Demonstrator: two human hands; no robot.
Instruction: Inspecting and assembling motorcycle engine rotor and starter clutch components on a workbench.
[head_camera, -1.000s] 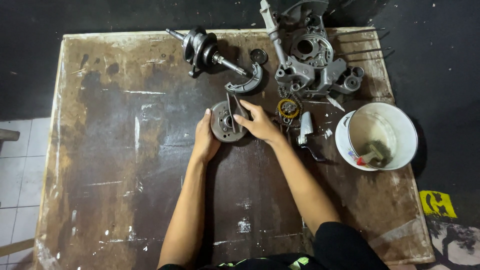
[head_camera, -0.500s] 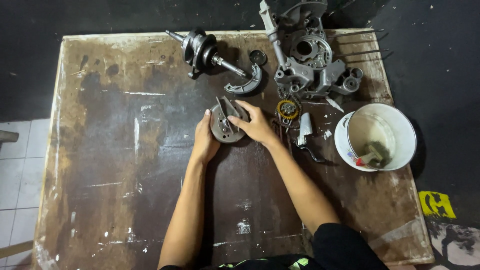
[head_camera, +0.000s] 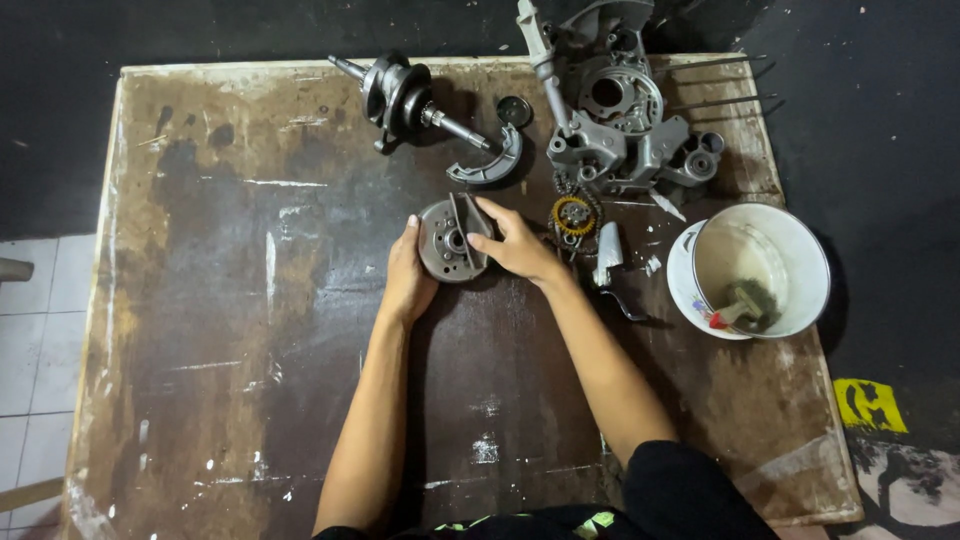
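Observation:
A round grey metal drum-like part (head_camera: 446, 240) sits near the middle of the worn brown table (head_camera: 250, 300). My left hand (head_camera: 407, 275) cups its left side. My right hand (head_camera: 515, 243) grips its right side, fingers laid over a curved metal shoe (head_camera: 463, 215) that stands up across the part's face. Both hands are touching the part.
A crankshaft (head_camera: 405, 100) lies at the back, a curved shoe (head_camera: 490, 165) and small dark cap (head_camera: 514, 110) beside it. A grey engine case (head_camera: 615, 115) sits back right, a sprocket with chain (head_camera: 573, 213) below it. A white bucket (head_camera: 790, 250) holds a brush.
The curved shoe on the round part has been tipped up and shifted slightly; my right hand's fingers moved over it. My left hand stays on the part's left side.

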